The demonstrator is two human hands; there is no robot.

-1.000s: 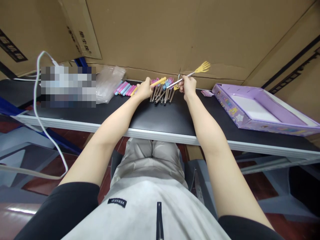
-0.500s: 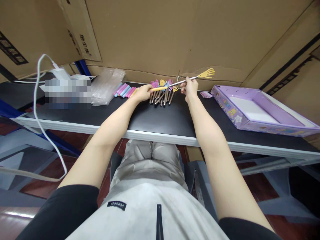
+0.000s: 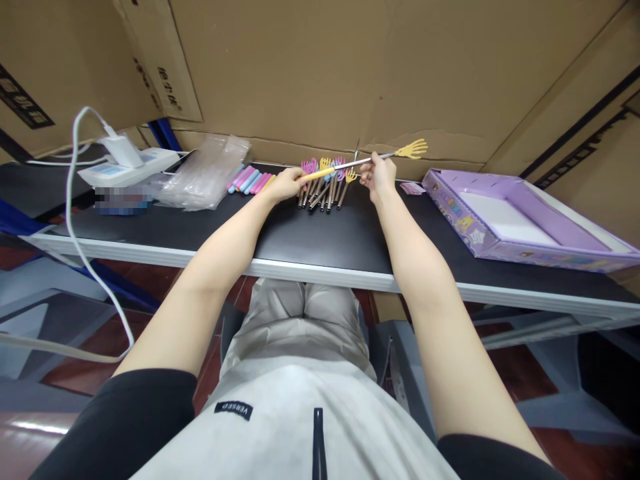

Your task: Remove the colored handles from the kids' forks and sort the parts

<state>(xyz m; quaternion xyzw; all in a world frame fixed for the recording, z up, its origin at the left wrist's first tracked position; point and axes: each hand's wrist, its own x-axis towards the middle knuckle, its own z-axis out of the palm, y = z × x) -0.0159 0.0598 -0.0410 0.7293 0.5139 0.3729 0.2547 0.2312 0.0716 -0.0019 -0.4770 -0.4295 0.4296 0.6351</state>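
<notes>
Between my two hands a back scratcher (image 3: 354, 163) is stretched out above the table, with a yellow handle, a thin metal rod and a yellow claw head. My left hand (image 3: 289, 185) is closed round the yellow handle. My right hand (image 3: 380, 176) pinches the metal rod close to the claw. Under and behind the rod lies a heap of metal rods (image 3: 325, 195) with pink, yellow, blue and purple claw heads. Left of my left hand sits a row of loose handles (image 3: 253, 180) in pink, blue and yellow.
Clear plastic bags (image 3: 207, 175) lie at the left, beside a white power strip (image 3: 137, 167) with a plugged-in charger and a hanging cable (image 3: 75, 220). A purple display box (image 3: 505, 250) stands at the right. Cardboard (image 3: 320, 80) walls the table's back.
The claw end of the back scratcher has shifted slightly left and down. Both hands keep their hold, nearly in the same place.
</notes>
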